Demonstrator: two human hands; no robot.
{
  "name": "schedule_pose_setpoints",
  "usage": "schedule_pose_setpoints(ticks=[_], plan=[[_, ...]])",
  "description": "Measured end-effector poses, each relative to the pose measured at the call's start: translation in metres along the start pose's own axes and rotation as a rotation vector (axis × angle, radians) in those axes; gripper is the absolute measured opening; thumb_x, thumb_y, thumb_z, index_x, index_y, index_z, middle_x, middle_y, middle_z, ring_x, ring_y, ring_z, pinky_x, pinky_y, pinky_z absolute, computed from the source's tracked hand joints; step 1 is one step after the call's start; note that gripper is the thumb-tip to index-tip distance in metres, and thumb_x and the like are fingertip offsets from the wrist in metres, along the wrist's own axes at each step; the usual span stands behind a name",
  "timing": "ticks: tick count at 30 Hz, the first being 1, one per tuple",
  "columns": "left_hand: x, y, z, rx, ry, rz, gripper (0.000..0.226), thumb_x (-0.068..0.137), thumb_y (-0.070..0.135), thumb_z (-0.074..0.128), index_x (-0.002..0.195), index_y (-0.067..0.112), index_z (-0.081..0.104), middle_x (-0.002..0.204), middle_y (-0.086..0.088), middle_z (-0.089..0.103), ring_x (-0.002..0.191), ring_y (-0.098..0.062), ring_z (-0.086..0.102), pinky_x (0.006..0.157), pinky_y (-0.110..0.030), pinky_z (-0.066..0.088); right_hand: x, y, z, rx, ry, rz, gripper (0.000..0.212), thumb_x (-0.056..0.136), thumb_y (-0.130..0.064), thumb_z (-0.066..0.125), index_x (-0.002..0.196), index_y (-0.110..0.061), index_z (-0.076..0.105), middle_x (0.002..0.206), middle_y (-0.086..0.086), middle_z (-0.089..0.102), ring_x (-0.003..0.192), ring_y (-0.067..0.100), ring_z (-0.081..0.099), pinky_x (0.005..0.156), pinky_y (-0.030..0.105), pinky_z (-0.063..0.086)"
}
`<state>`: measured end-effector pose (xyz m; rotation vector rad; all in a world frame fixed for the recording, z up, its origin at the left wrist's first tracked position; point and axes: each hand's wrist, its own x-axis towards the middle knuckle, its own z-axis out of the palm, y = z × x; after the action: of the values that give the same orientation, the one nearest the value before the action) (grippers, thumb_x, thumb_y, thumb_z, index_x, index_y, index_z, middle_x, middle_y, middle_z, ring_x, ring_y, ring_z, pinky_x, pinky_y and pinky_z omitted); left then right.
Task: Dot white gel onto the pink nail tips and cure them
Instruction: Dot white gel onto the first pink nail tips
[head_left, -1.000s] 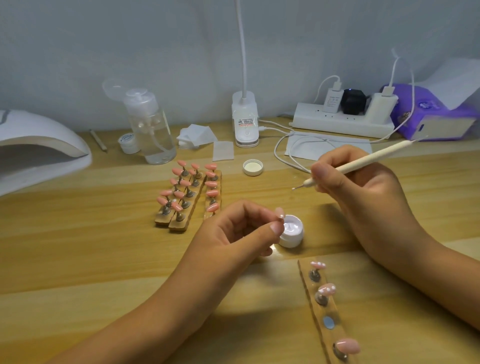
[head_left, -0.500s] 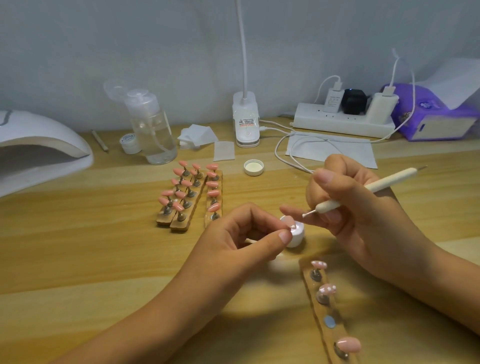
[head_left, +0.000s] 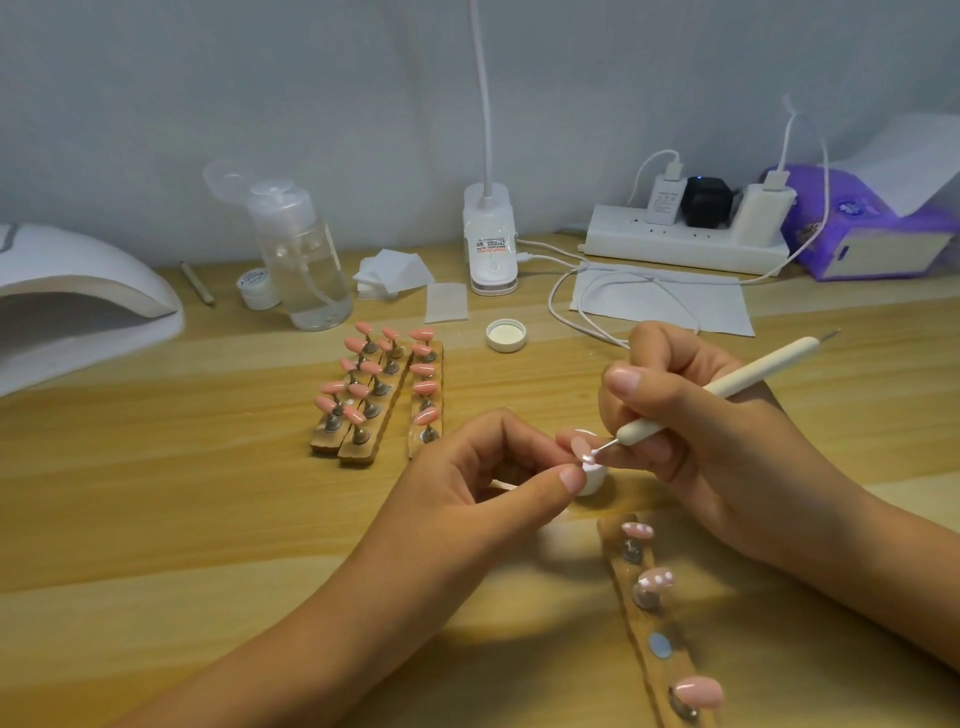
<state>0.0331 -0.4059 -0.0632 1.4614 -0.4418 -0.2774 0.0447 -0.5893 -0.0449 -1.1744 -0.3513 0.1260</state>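
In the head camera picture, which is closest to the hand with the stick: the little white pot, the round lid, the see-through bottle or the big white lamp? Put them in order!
From the right hand holding the dotting stick:
1. Little white pot, just left of it.
2. Round lid, behind it, mid-table.
3. See-through bottle, back left.
4. Big white lamp, far left edge.

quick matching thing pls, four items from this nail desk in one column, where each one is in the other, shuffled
Things
1. dotting tool
2. nail tip being dotted
3. cure lamp
4. lid

Places
a. far left of the table
b. pinched in the left hand
c. gripped in the right hand
d. open side up, behind both hands

Pairs: 1-c, 2-b, 3-a, 4-d
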Motion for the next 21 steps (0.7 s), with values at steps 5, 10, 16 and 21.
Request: schedule_pose_setpoints(ticks=[5, 10, 16, 21], plan=[[0.0003, 0.0018, 0.0014, 0.008, 0.011, -0.011, 0.009, 0.077, 0.022, 0.074, 0.075, 0.029, 0.069, 0.085, 0.011, 0.072, 0.079, 0.003, 0.062, 0.069, -0.014, 0.047, 0.0009, 0.0009, -0.0004, -0.01, 0.012, 0.007, 0.03, 0.078, -0.008, 0.066, 0.055, -0.022, 0.051, 0.051, -0.005, 0.048, 0.046, 0.004, 0.05, 0.056, 0.019, 0.051], [0.0001, 0.0011, 0.0018, 0.017, 0.022, -0.026, 0.008, 0.077, 0.022, 0.071, 0.074, 0.029, 0.068, 0.088, 0.008, 0.072, 0.086, 0.0, 0.064, 0.071, -0.019, 0.048, 0.0008, 0.002, -0.0021, -0.035, 0.004, 0.019, 0.026, 0.077, -0.019, 0.067, 0.057, -0.023, 0.051, 0.052, -0.004, 0.045, 0.048, 0.005, 0.048, 0.06, 0.024, 0.054], [-0.0007, 0.0018, 0.0012, 0.026, 0.018, -0.033, 0.006, 0.074, 0.028, 0.074, 0.075, 0.029, 0.069, 0.09, 0.007, 0.073, 0.091, -0.003, 0.064, 0.073, -0.021, 0.048, 0.0011, 0.0026, -0.003, -0.051, -0.009, 0.03, 0.024, 0.077, -0.022, 0.066, 0.058, -0.022, 0.051, 0.052, -0.004, 0.045, 0.05, 0.006, 0.047, 0.059, 0.023, 0.052], [0.0006, 0.0011, 0.0018, 0.027, 0.02, -0.028, 0.008, 0.075, 0.024, 0.074, 0.074, 0.03, 0.069, 0.086, 0.009, 0.072, 0.083, -0.001, 0.062, 0.07, -0.019, 0.048, 0.0013, 0.0029, -0.0034, -0.052, -0.009, 0.037, 0.024, 0.077, -0.022, 0.067, 0.058, -0.023, 0.052, 0.052, -0.004, 0.046, 0.05, 0.005, 0.048, 0.059, 0.022, 0.052]])
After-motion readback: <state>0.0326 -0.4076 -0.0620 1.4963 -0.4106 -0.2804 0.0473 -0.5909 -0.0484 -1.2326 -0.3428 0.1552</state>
